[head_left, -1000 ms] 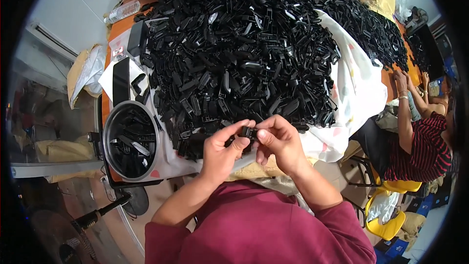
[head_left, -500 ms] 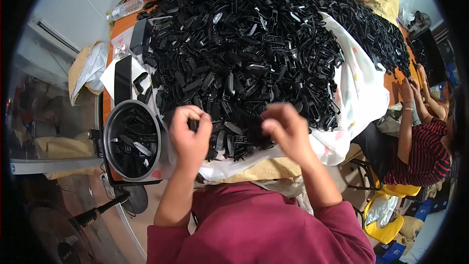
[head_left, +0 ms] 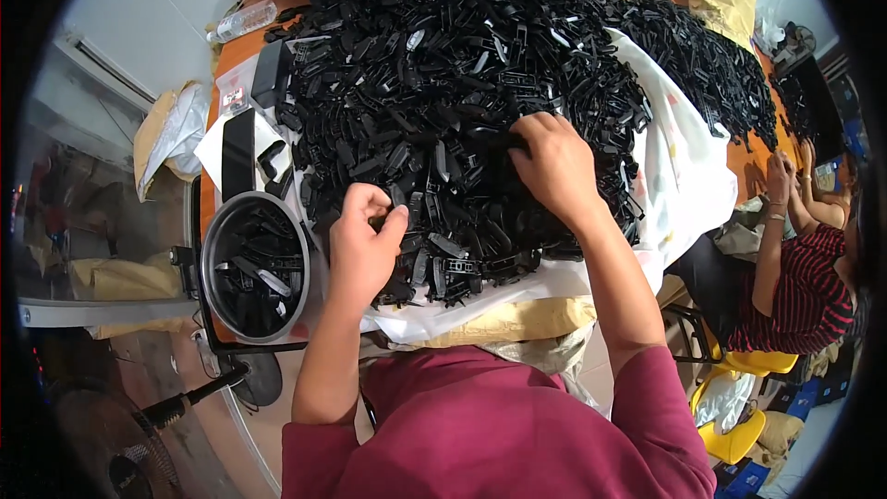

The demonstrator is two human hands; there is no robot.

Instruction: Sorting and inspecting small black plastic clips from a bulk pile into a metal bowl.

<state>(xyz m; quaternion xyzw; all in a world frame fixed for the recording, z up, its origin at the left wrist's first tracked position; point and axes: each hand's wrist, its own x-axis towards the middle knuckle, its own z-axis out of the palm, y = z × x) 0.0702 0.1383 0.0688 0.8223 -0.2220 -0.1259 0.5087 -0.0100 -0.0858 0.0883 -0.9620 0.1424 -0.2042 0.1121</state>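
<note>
A wide heap of small black plastic parts (head_left: pixel 434 83) covers the table in front of me; a few pieces among them look grey or shiny. My left hand (head_left: pixel 363 236) is closed over the heap's near left side, with a dark plastic part showing between its thumb and curled fingers. Farther in and to the right, my right hand (head_left: pixel 559 166) reaches over the heap. Its thumb and fingers are bent around a black part, mostly hidden against the other pieces. A round metal bowl (head_left: pixel 207 263) with similar black parts in it stands left of my left hand.
A phone-like black slab (head_left: pixel 237 155) lies on white paper beyond the bowl. A clear plastic bottle (head_left: pixel 242 21) rests at the far left. White sheeting (head_left: pixel 684 176) borders the heap's right side. At right, a person in a striped top (head_left: pixel 785 286) sits by another heap (head_left: pixel 711 65).
My right hand has moved away from me and slightly right, from the heap's near edge toward its middle. My left hand stays closed and has risen slightly.
</note>
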